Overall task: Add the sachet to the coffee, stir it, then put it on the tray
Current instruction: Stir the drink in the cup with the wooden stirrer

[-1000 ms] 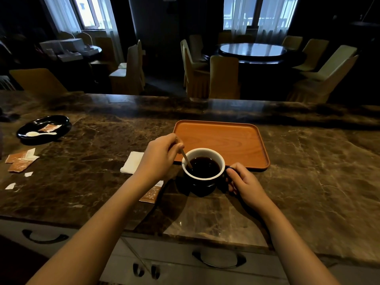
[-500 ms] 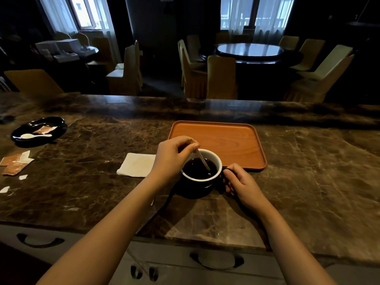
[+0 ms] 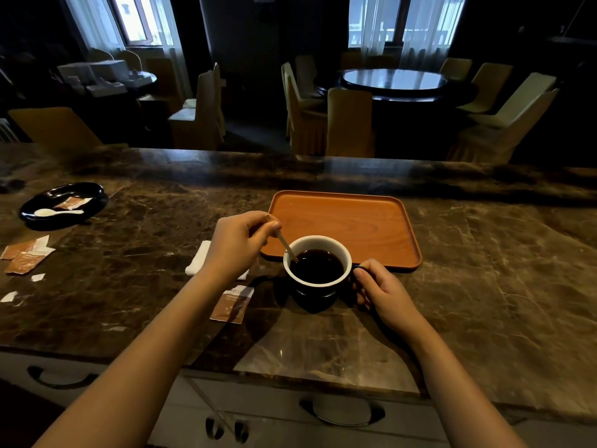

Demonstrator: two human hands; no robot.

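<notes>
Two bare hands work at a dark marble counter (image 3: 468, 286) in the head view. The left hand (image 3: 237, 242) pinches the top of a thin wooden stir stick (image 3: 286, 244) between thumb and curled fingers; the stick slants down to the right, its lower end dipped into the coffee at the left inner rim of the cup. The right hand (image 3: 379, 286) is closed around the handle on the right side of the coffee cup (image 3: 317, 270), a dark mug with a white interior, filled with black coffee. The cup stands on the counter, just in front of the near edge of the orange wooden tray (image 3: 355, 221), not on it.

A brown sachet (image 3: 233, 303) lies flat on the counter to the left of the cup, partly under the left forearm; whether it is torn open cannot be told. A white napkin (image 3: 197, 261) shows beside the left wrist. Far left, a black dish (image 3: 93, 192) holds a white spoon (image 3: 58, 212) and another sachet, and more brown sachets (image 3: 24, 255) with small white paper scraps lie near the counter's left edge.
</notes>
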